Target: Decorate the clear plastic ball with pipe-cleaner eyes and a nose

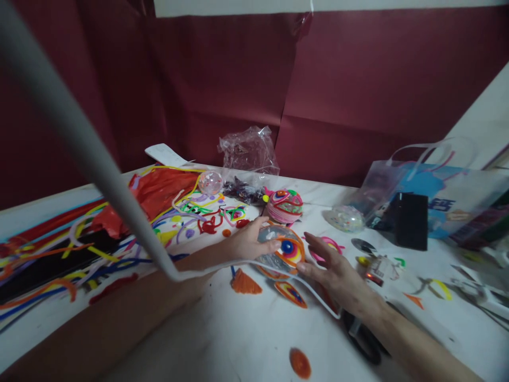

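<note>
One dark red backdrop (222, 79): creased, at twelve o'clock, behind the white tabletop (246, 339).
Handled bag (457, 196): translucent with blue print, between two and three o'clock from the clear ball (276, 259).
Crumpled red plastic (159, 185): toward ten o'clock, with coloured fuzzy stems (105, 254) strewn around nine.
Clear wrapper (250, 151): crinkled, standing at eleven o'clock.
Right hand (338, 268): at four o'clock of the clear ball, fingers spread, gripping nothing; its lowest fingertip is just beside the ball's edge, whether touching I cannot tell.
Left hand (254, 241): at nine o'clock, closed around the clear ball, thumb across its front.
Clear ball: between the hands, over the tabletop, its orange-rimmed eye (289, 249) blue at the centre.
Pink-wrapped ball (284, 207): at twelve o'clock, near the left hand.
Flat eye piece (291, 294): between five and six o'clock.
Orange fan-shaped piece (245, 283): at eight o'clock.
Orange oval (299, 363): between five and six, farther out.
</note>
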The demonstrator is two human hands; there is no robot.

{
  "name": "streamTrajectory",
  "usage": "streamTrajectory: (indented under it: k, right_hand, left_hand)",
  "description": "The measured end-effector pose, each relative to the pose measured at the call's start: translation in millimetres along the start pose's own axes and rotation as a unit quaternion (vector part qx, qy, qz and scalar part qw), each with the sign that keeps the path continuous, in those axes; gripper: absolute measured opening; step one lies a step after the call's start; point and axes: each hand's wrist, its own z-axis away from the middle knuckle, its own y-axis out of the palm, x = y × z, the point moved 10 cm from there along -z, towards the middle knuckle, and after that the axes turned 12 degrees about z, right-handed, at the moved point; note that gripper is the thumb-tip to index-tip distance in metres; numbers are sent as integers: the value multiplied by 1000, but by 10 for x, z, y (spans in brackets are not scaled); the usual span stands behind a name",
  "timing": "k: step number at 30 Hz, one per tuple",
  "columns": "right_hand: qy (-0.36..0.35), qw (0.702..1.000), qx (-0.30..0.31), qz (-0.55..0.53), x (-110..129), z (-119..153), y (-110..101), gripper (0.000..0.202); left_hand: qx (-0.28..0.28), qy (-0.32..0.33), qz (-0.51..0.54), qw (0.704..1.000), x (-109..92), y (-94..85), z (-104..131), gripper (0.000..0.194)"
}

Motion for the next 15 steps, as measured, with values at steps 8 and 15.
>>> streamTrajectory:
  k: [8, 15]
  right_hand:
    - [-53, 986, 95, -125, 254, 18, 260, 65]
    - [27, 998, -29, 40, -20, 287, -722, 58]
  left_hand:
    - [-4, -9, 29, 1000, -61, 15, 13, 82]
    - [-14, -13, 46, 999, -28, 8, 16, 73]
